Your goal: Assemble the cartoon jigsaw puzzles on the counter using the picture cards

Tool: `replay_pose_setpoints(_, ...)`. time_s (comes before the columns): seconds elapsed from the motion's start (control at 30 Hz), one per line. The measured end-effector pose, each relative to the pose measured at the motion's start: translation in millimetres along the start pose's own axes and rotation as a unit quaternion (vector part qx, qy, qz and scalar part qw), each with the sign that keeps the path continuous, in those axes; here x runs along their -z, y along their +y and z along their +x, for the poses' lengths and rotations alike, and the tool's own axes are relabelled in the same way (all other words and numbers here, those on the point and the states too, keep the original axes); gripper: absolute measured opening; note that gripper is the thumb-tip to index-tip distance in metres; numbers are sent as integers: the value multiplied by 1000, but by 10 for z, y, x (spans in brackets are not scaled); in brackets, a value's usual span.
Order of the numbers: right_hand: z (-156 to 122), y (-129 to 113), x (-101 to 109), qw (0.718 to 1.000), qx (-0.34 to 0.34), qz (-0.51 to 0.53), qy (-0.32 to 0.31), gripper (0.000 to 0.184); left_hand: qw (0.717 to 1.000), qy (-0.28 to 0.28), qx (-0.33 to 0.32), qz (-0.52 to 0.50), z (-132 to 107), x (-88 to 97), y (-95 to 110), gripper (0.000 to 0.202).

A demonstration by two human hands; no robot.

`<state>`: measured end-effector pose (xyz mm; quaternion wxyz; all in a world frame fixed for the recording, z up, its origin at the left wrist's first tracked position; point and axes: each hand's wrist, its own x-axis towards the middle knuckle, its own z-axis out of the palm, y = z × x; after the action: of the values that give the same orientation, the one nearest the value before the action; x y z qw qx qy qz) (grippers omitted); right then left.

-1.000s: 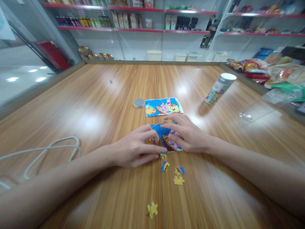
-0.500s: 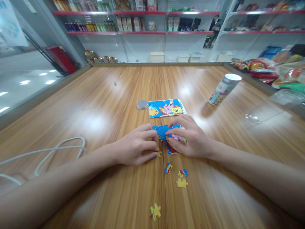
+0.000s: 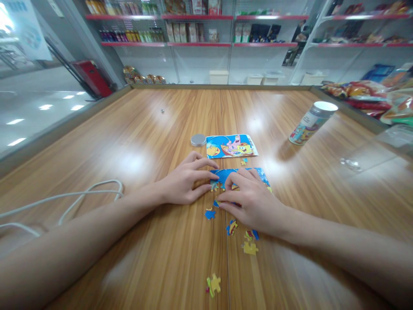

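Note:
A partly joined jigsaw puzzle (image 3: 222, 175), mostly blue along its top, lies on the wooden table, its right part hidden under my right hand. My left hand (image 3: 187, 178) has its fingers spread, fingertips at the puzzle's left edge. Thumb and forefinger of my right hand (image 3: 253, 200) pinch a small blue puzzle piece (image 3: 216, 203) just below the puzzle. Beneath it lies a loose blue piece (image 3: 210, 214). More loose pieces sit nearer me: a blue and yellow one (image 3: 231, 227), a yellow one (image 3: 250, 248) and a yellow-green one (image 3: 213, 284).
Behind the puzzle lies a cartoon picture card (image 3: 232, 146) beside a round metal lid (image 3: 198, 140). A tiny piece (image 3: 244, 162) sits below the card. A printed canister (image 3: 311, 123) stands right, near a clear container (image 3: 380, 148). A white cable (image 3: 90, 191) loops at left.
My right hand has moved down and left, now pinching a blue piece. My left hand has lifted up to the puzzle's left edge, fingers more spread. A blue loose piece is now uncovered.

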<state>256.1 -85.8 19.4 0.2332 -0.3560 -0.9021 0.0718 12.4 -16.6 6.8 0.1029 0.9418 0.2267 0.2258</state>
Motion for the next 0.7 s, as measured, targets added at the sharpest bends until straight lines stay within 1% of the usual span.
replay_pose_setpoints(0.1,-27,29,1,1000,-9,9,3,19,1000,-6,-6,-7,0,2,12,31)
replay_pose_setpoints(0.17,-38,39,2,1000,-14,11,3,17,1000,-8,-10,-11,4,6,17,32)
replay_pose_setpoints(0.43,-11,52,-8,998,-37,36,-26,16,999,-20,-20,-15,8,8,29,36)
replay_pose_setpoints(0.6,-12,62,-22,998,-28,43,-33,16,999,-29,-15,-8,7,6,27,34)
replay_pose_setpoints(0.7,-4,71,66,997,-6,53,-60,17,999,-31,-15,-8,10,12,27,34)
